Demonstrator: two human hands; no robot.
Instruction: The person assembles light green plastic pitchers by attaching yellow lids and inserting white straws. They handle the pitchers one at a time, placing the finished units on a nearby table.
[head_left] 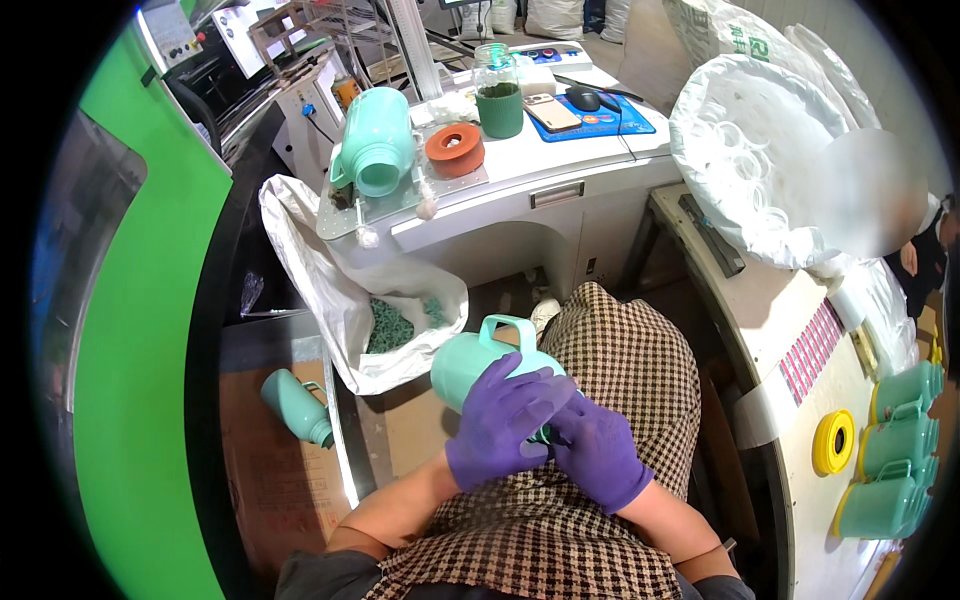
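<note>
A mint-green jug (462, 366) with a loop handle lies on its side over my lap, its neck turned toward me. My left hand (502, 420), in a purple glove, is wrapped over the jug's body near the neck. Against the neck end presses my right hand (602, 452), gloved the same way, its fingers closed. What those fingers hold, if anything, is hidden behind the gloves. A brown checked apron (630, 360) covers my legs beneath the jug.
A white sack (372, 290) with green scraps stands ahead left, beside a jug (297, 407) in a cardboard box. Another jug (378, 135) and an orange ring (455, 150) sit on the desk. Several yellow-rimmed jugs (885, 505) and a yellow ring (833, 442) occupy the right bench.
</note>
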